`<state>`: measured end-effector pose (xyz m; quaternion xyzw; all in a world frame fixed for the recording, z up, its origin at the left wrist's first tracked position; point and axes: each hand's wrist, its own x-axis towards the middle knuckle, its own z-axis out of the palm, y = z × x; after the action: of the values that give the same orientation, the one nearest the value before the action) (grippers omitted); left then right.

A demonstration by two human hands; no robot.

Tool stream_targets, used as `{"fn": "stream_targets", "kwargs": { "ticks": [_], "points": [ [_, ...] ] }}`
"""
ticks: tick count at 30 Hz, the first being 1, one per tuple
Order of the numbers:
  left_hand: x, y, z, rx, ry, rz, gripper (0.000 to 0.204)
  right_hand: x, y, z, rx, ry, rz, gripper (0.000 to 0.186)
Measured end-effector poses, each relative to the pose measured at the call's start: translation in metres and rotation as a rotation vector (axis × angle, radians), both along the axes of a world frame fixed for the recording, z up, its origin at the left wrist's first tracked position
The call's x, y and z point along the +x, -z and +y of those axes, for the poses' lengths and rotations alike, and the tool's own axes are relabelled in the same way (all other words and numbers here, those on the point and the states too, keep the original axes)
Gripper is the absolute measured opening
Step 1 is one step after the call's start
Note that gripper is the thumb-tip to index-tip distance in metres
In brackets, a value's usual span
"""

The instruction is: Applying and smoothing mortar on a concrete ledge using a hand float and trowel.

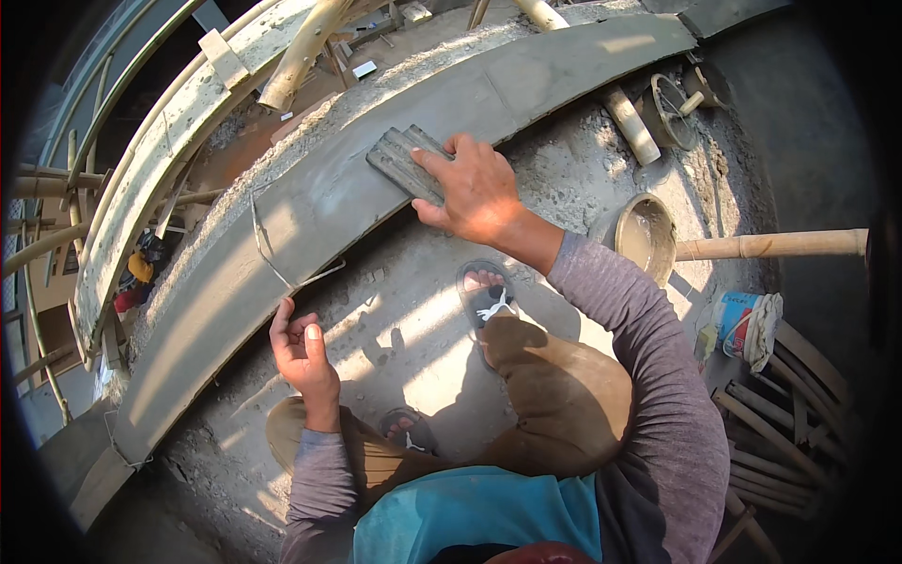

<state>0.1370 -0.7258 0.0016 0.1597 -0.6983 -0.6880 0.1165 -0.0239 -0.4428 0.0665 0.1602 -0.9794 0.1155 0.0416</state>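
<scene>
- One float (399, 162), up on the curved ledge (329, 202), just above centre, and the right hand (474, 193) has it!
- Two hands in play, two sandals (485, 293) on the floor (442, 381), two wires (259, 235) over the ledge, one tub (648, 237) beyond the right sleeve (639, 291).
- Look at that float: long axis slanting upper left to lower right, across the ledge's run, free end aimed at the far edge, other end under the hand.
- Right grip pinching the float, index finger on top, thumb by the lower edge, parted about the block's thickness.
- Left hand (305, 362): grip loosely spread, empty, thumb away from curled fingers, near the ledge's edge; touching, I can't tell.
</scene>
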Motion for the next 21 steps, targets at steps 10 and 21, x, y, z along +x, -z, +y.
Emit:
{"fn": "stream_targets", "kwargs": {
  "ticks": [10, 21],
  "points": [
    [0.002, -0.003, -0.002, -0.004, -0.030, 0.019, 0.052, -0.032, 0.025, 0.145, -0.297, 0.560, 0.082, 0.076],
    [0.001, 0.002, -0.010, -0.005, -0.055, -0.022, 0.053, -0.003, 0.093, 0.116, -1.378, 0.256, -0.027, 0.079]
  ]
}}
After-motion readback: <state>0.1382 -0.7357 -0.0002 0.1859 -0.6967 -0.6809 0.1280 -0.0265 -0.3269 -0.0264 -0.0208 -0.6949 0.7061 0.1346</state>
